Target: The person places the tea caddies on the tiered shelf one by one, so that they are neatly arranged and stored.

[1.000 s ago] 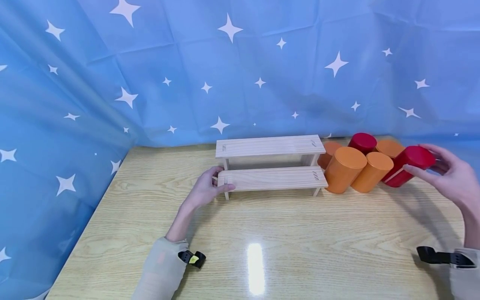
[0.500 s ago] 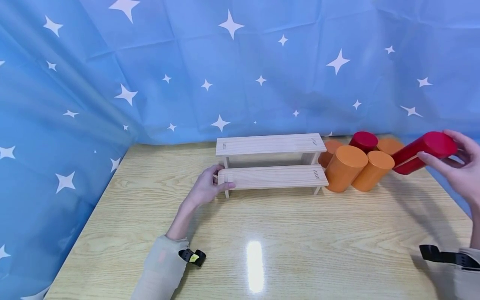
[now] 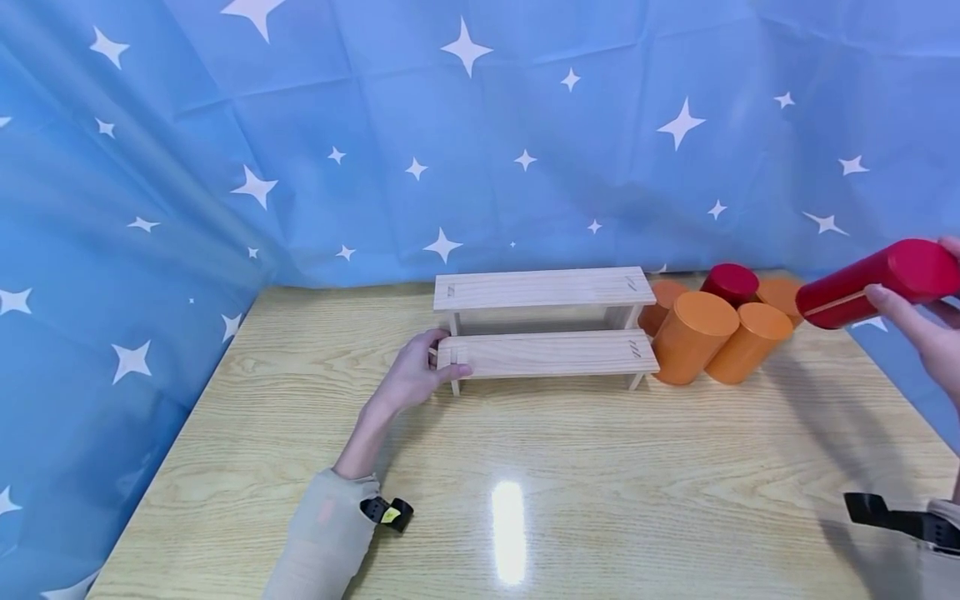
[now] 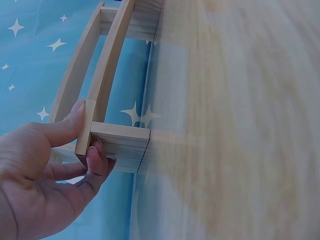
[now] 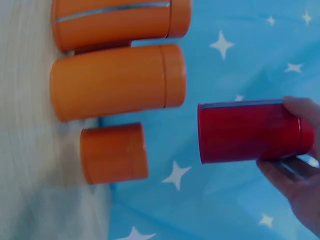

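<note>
Right hand [image 5: 304,192]: we grip red canister [image 5: 245,132], held clear above table [image 3: 600,492], apart from orange canisters [image 3: 692,342]. Left hand [image 3: 407,377]: we pinch left end of lower board [image 3: 551,354] on two-tier wooden rack [image 3: 543,289]. Second red canister [image 3: 730,283]: among orange canisters, right of rack.

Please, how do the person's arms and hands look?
The left hand and right hand are bare. The left sleeve is pale greyish, with a black wrist strap bearing a yellow patch; the right sleeve looks alike, with a black band.
</note>
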Motion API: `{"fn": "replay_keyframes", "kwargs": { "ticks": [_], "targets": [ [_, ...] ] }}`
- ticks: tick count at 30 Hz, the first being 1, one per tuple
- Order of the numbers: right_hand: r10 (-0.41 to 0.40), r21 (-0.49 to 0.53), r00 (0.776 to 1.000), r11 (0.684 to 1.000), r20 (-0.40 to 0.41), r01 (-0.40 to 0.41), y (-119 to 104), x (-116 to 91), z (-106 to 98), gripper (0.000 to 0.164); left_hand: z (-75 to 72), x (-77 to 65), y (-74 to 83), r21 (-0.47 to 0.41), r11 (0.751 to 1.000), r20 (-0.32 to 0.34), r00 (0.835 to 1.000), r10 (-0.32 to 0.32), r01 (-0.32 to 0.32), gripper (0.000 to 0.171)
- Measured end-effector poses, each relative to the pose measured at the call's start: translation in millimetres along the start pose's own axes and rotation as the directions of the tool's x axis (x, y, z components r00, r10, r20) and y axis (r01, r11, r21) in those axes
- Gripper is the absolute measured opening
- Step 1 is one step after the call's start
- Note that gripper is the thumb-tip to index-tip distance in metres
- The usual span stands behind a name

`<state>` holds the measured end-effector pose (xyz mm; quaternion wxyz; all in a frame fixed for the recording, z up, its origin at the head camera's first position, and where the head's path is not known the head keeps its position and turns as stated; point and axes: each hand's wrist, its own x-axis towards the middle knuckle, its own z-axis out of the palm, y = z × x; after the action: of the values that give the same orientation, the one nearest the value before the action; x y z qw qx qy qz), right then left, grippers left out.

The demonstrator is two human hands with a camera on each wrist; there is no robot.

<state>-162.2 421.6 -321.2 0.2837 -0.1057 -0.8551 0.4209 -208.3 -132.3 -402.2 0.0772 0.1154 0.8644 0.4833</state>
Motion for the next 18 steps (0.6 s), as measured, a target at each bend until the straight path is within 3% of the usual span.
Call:
{"fn": "replay_keyframes", "kwargs": {
  "ticks": [7, 13, 18],
  "targets": [
    [-0.032, 0.043, 0.998, 0.998, -0.051, 0.034, -25.4, -6.9, 7.2, 0.073, 0.5, 0.0, 0.7, 0.027, 1.0, -0.007, 1.0, -0.008, 0.009, 0.064],
    [-0.152, 0.084, 0.983, 0.983, -0.101, 0.161, -49.3, -13.1, 18.9, 0.068, 0.4, -0.6, 1.1, 0.018, 1.0, -0.001, 1.0, -0.02, 0.02, 0.068],
    [-0.222, 0.122, 0.973, 0.966, -0.07, 0.229, -64.3, -17.7, 27.6, 0.067, 0.2, -0.9, 2.1, 0.013, 1.0, -0.003, 1.0, -0.022, 0.023, 0.069]
  ]
}}
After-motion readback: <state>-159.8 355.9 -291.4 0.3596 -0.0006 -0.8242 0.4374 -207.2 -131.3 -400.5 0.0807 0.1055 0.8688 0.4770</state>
